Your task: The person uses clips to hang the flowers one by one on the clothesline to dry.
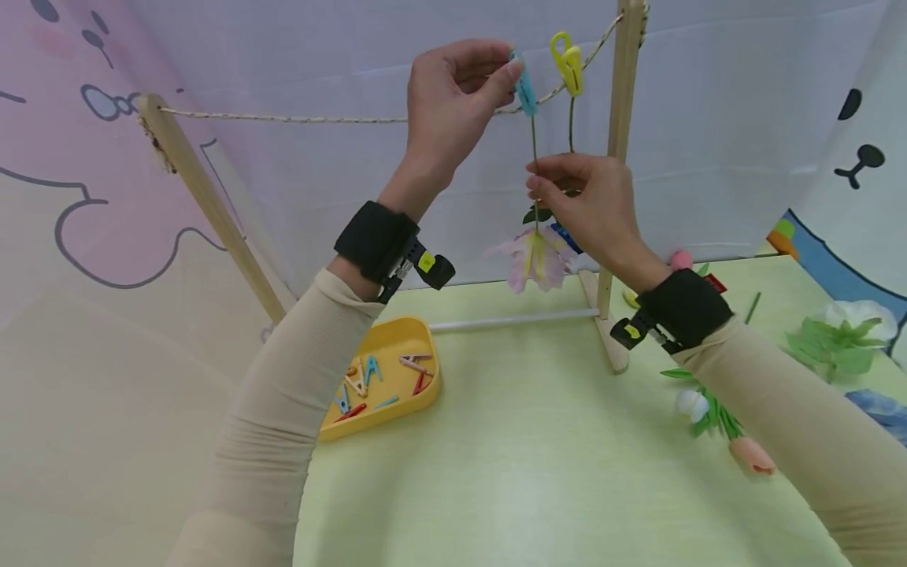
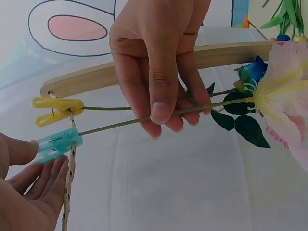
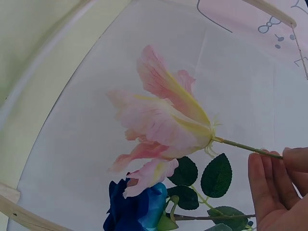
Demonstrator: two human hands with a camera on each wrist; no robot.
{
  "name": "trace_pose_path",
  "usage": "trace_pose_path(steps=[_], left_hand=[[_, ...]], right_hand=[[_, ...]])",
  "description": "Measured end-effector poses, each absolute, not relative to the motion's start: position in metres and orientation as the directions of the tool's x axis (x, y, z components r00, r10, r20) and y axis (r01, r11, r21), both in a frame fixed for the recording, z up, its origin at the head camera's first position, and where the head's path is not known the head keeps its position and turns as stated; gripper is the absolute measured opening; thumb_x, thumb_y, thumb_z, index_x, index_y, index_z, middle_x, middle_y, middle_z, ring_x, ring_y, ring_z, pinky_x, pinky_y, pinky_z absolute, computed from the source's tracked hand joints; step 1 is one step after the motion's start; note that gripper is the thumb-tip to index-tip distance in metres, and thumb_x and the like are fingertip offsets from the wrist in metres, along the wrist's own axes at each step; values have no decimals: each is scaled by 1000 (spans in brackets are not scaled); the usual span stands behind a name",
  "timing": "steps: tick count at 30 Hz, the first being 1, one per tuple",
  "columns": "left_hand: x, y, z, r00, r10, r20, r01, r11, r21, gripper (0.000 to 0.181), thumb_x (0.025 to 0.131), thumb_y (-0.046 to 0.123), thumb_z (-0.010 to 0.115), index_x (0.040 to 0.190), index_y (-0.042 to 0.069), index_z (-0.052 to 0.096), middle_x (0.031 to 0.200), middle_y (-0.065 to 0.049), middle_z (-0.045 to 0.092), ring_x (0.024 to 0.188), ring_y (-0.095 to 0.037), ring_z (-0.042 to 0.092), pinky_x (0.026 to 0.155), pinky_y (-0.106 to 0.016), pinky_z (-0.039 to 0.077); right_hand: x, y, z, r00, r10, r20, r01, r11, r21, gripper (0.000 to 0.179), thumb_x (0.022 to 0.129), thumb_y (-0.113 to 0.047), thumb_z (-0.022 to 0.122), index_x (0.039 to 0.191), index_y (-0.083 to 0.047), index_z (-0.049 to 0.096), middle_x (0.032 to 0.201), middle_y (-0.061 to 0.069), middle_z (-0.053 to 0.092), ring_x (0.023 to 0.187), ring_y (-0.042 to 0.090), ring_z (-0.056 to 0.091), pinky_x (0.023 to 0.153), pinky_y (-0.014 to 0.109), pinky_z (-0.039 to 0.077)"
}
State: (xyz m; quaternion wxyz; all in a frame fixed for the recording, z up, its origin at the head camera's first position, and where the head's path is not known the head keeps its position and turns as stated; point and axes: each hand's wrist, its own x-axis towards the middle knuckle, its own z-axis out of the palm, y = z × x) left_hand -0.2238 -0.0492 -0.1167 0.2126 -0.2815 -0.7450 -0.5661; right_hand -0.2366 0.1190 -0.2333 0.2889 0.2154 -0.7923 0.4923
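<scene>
2 flwrs (image 1: 536,256), 2 pegs (image 1: 525,88) @ rope (image 1: 319,120)

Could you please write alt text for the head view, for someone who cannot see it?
A person's left hand pinches a blue clip at a rope while the right hand holds the stem of an upside-down pink flower. Nearby, a yellow clip on the rope holds another stem. On the table are a yellow tray of clips and more flowers.

At far right, a yellow-streaked pink flower (image 1: 533,258) hangs bloom down, its thin green stem (image 1: 534,140) meeting a slightly tilted light-blue clip (image 1: 525,88).
</scene>
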Motion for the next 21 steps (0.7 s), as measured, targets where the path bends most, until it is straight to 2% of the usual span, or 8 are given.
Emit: trace_pose_path(steps=[7,13,17,21], left_hand=[[-217,-50,-115,-752,176,635,656,299,693,26,93,7,62,116,-5,64,109,-15,66,92,-18,66,84,-17,50],[-215,-51,-115,-727,139,673,669,368,646,30,93,8,62,120,-4,62,116,-14,65,101,-16,64,90,-13,46],[-210,-56,-121,-644,105,758,745,309,591,24,92,4,62,114,-6,64,108,-16,67,94,-17,66,87,-18,49],[-198,-62,-138,-493,115,862,861,207,465,15,91,-3,60,103,-11,65,97,-20,68,84,-24,67,82,-27,54]], right_hand=[[-230,125,-233,-733,-87,675,-614,513,-600,25,91,-27,65,109,-12,74,93,-2,73,79,11,69,74,15,52],[-222,138,-238,-700,-41,713,-615,541,-574,25,92,-27,64,108,-11,74,90,-1,74,78,6,68,73,14,51],[-214,150,-242,-676,-18,737,-625,543,-561,23,93,-27,64,108,-13,74,90,-2,73,78,1,66,74,13,50],[-204,164,-248,-661,-29,750,-623,579,-526,22,92,-24,65,110,-15,74,91,-1,73,78,-5,63,77,14,48]])
